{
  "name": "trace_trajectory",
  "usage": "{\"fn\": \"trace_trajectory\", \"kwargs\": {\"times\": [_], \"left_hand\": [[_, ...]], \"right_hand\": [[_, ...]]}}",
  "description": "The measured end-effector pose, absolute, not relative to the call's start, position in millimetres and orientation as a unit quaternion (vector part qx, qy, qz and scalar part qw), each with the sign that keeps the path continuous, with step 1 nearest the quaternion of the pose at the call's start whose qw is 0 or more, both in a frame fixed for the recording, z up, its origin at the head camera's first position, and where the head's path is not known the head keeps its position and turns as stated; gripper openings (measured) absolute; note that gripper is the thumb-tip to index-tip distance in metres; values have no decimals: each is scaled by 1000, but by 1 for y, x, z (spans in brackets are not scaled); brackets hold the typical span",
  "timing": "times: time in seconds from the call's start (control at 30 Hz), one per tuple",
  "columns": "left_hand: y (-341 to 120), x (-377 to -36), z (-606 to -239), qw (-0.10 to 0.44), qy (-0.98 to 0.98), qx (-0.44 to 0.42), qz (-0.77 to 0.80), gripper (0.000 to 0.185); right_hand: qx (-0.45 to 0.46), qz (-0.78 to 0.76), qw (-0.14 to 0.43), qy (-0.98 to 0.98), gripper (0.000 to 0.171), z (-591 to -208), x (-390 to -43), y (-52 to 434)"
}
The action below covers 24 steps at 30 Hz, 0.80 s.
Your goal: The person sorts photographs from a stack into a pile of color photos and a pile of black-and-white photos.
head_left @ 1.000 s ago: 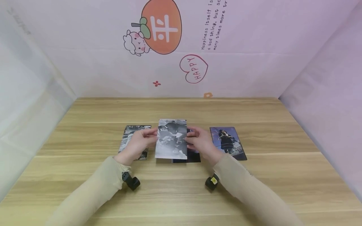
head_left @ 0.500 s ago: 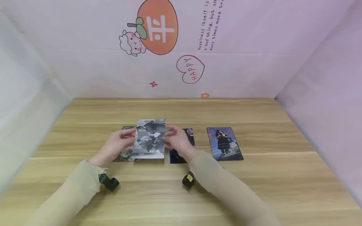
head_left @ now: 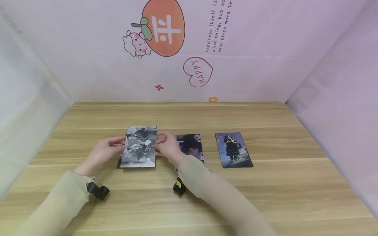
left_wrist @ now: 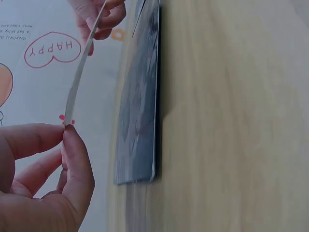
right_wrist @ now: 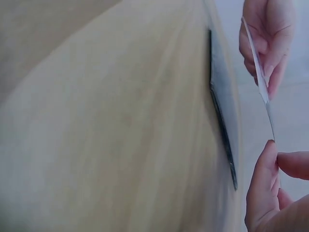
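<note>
Between both hands hangs a black-and-white photo card (head_left: pixel 139 152), held level above the table. My left hand (head_left: pixel 104 151) pinches its left edge between thumb and fingers; in the left wrist view the thumb (left_wrist: pixel 77 166) presses against the thin card edge. On the opposite edge, my right hand (head_left: pixel 169 148) pinches it the same way. Underneath, mostly hidden in the head view, lies another photo card (left_wrist: pixel 140 106) flat on the wood, apart from the held one. A dark photo card with a purple tint (head_left: pixel 191 147) lies beside my right hand, partly covered by the wrist.
Farther right lies a blue-purple photo card (head_left: pixel 234 150) showing a standing figure. The wooden table (head_left: pixel 280 190) ends at a white printed backdrop (head_left: pixel 251 72), with pale side walls. A black wrist camera (head_left: pixel 100 192) sits on the left wrist, another (head_left: pixel 179 186) on the right.
Both hands have carried the black-and-white photo card leftward, from over the middle card to over the left one, and it sits slightly lower. The middle card is now more exposed.
</note>
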<state>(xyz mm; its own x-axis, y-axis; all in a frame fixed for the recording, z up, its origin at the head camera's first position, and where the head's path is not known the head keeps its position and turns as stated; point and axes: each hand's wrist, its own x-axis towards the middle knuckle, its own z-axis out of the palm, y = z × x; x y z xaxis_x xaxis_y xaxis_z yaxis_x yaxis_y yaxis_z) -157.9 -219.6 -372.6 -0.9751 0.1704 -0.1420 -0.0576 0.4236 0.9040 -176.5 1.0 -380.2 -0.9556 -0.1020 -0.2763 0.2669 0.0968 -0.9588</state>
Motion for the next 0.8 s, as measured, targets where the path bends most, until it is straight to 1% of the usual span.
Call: {"fn": "trace_trajectory", "kwargs": {"times": [0.3,0.5,0.63,0.8], "left_hand": [[-231,-160,-376,98,863,60,492,51],[-234,-164,-377,105,878,62,463,53],[-235,-166,-376,105,889,61,441,54],[-236,-168,-377,118,893,53,431,55]], "right_hand": [[65,-650,148,743,50,-385,-179,-12],[78,-631,158,756,50,-382,-182,-16],[85,-619,157,765,51,-382,-185,-20],[81,-601,152,781,50,-384,-187,-23]]}}
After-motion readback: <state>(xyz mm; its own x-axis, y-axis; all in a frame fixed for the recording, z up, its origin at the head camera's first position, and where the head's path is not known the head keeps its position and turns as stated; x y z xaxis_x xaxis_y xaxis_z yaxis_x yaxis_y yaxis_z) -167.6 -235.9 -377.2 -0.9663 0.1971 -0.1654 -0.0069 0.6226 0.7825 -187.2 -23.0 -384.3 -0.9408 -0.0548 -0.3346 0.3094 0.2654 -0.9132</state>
